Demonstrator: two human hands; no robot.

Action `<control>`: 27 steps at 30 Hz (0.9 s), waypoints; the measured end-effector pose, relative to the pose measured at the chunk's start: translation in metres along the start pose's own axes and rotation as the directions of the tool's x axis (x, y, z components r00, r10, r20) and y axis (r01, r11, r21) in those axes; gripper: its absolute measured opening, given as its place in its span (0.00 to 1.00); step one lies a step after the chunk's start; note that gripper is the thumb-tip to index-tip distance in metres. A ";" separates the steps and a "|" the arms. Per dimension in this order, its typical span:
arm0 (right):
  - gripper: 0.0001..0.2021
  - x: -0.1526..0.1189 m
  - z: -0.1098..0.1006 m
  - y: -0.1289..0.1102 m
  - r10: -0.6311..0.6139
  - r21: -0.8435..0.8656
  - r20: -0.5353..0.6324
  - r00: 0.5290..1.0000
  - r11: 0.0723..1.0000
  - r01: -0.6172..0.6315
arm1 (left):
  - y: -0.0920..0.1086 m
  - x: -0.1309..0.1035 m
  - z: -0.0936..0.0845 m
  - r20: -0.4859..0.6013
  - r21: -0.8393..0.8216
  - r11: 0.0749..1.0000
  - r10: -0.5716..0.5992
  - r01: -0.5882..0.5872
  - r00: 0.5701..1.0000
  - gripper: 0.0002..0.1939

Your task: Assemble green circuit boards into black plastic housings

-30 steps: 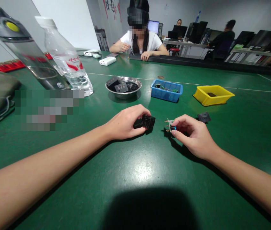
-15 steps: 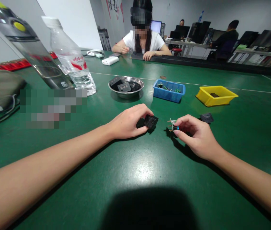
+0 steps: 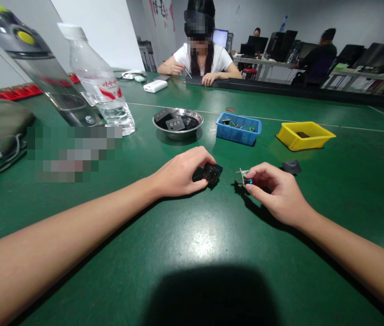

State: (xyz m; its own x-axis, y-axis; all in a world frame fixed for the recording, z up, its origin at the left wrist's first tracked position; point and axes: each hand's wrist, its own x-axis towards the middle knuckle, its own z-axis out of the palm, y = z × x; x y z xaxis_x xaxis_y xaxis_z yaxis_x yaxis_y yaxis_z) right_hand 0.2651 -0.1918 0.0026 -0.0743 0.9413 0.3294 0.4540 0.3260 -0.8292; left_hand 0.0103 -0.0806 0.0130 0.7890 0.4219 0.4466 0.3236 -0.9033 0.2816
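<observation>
My left hand [image 3: 187,174] pinches a small black plastic housing [image 3: 213,174] between thumb and fingers, just above the green table. To its right, my right hand [image 3: 273,190] grips a small circuit board [image 3: 242,177] with a blue part and metal pins that point toward the housing. A gap separates the two pieces. Behind my right hand a square black plastic cover [image 3: 291,166] lies on the table. My fingers hide part of both held pieces.
Beyond my hands stand a steel bowl [image 3: 178,132] of black housings, a blue bin [image 3: 237,134] of circuit boards and a yellow bin [image 3: 305,141] with a dark piece inside. Two bottles, one a clear water bottle [image 3: 110,90], stand at left. A person [image 3: 200,54] sits opposite, holding a thin tool.
Both hands keep almost the same place and grip, with the housing turned slightly. The whole view has shifted a little. Across the table, the person's thin tool shows more clearly.
</observation>
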 end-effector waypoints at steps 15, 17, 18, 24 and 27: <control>0.05 0.000 0.000 0.002 -0.022 0.001 0.008 1.000 1.000 0.022 | -0.001 0.000 0.000 -0.029 -0.011 0.999 0.033 -0.034 0.999 0.13; 0.05 0.000 0.000 0.002 -0.026 0.002 0.006 1.000 1.000 0.026 | -0.001 -0.001 -0.001 -0.020 -0.021 0.999 0.030 -0.030 0.999 0.14; 0.05 0.000 0.000 0.002 -0.028 0.000 0.006 1.000 1.000 0.028 | -0.002 -0.001 -0.001 -0.015 -0.029 0.999 0.029 -0.029 0.999 0.15; 0.05 0.000 0.000 0.001 -0.041 -0.007 0.003 0.999 0.999 0.041 | -0.003 -0.001 0.000 -0.021 -0.075 0.995 0.060 -0.062 0.998 0.17; 0.05 0.000 0.001 0.001 -0.044 -0.006 0.006 0.999 0.999 0.044 | -0.003 0.000 -0.001 -0.052 -0.060 0.993 0.096 -0.099 0.994 0.16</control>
State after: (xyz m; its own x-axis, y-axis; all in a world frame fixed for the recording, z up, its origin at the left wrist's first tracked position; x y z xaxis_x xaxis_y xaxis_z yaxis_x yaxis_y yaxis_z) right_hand 0.2651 -0.1914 0.0015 -0.0996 0.9264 0.3632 0.4551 0.3670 -0.8113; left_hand 0.0092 -0.0782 0.0127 0.7881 0.3366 0.5153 0.2116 -0.9344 0.2867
